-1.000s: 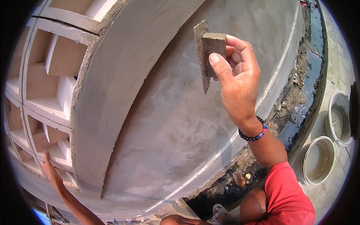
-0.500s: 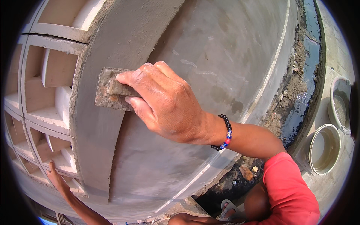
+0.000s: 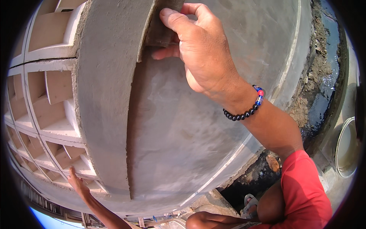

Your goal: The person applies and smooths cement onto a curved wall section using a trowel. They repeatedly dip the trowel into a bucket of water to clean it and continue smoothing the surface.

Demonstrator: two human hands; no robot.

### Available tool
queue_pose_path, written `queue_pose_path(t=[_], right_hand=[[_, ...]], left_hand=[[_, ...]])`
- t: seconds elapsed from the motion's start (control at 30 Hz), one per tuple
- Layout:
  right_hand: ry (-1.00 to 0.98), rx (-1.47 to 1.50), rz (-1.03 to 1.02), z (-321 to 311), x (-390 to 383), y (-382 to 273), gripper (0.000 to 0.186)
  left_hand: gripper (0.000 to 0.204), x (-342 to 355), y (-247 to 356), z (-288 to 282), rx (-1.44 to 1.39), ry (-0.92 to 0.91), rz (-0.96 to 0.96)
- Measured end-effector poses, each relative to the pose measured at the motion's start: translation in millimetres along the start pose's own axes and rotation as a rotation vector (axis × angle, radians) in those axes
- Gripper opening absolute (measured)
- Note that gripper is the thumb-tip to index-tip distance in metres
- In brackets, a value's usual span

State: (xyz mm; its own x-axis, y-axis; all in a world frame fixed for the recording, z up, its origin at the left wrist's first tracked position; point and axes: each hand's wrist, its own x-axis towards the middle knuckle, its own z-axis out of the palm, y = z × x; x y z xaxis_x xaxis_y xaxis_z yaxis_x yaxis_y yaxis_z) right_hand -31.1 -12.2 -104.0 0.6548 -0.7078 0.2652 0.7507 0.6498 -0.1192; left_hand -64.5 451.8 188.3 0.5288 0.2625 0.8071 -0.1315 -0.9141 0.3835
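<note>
My right hand (image 3: 204, 47), a beaded bracelet at its wrist, is closed on a small rectangular plastering float (image 3: 159, 32). The float is grey and its upper part runs out of view. It lies against the edge of the raised plaster band (image 3: 105, 95), beside the smoother, recessed wall face (image 3: 183, 126). At the lower left, my left hand (image 3: 79, 185) rests at the rim of a pale ventilation block (image 3: 72, 156), one finger stretched out along it. Its other fingers are small and partly hidden.
More ventilation blocks (image 3: 53, 99) line the left side. A light strip (image 3: 236, 154) runs along the wall's lower part. Right of the wall lie rubble and a wet drain channel (image 3: 324, 87), with a bucket (image 3: 347, 147) beyond it. My sandalled foot (image 3: 250, 202) is near the bottom.
My right hand has carried the float up and right, from the plaster band's face to its edge, and the wrist has turned. The view has shifted; my left hand stays at the block.
</note>
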Motion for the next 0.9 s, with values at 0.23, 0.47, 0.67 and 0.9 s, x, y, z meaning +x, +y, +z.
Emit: queue_pose_path(t=[0.23, 0.47, 0.67, 0.9], right_hand=[[-0.197, 0.070, 0.369, 3.2, -92.5, 28.4, 0.026], [-0.111, -0.078, -0.188, -41.7, 28.8, -42.2, 0.034], [0.017, -0.010, -0.026, -7.7, 25.3, -21.4, 0.033], [-0.235, -0.283, 0.197, -9.7, -65.5, -7.7, 0.036]], left_hand=[[0.053, 2.7, -1.1, -3.2, 0.012, -0.035, -0.050], [0.066, -5.7, 3.4, 3.7, 0.042, 0.042, 0.018], [0.063, -1.2, -5.2, 7.8, -0.017, -0.024, 0.029], [0.063, 10.7, -24.4, 0.1, -0.002, 0.000, 0.123]])
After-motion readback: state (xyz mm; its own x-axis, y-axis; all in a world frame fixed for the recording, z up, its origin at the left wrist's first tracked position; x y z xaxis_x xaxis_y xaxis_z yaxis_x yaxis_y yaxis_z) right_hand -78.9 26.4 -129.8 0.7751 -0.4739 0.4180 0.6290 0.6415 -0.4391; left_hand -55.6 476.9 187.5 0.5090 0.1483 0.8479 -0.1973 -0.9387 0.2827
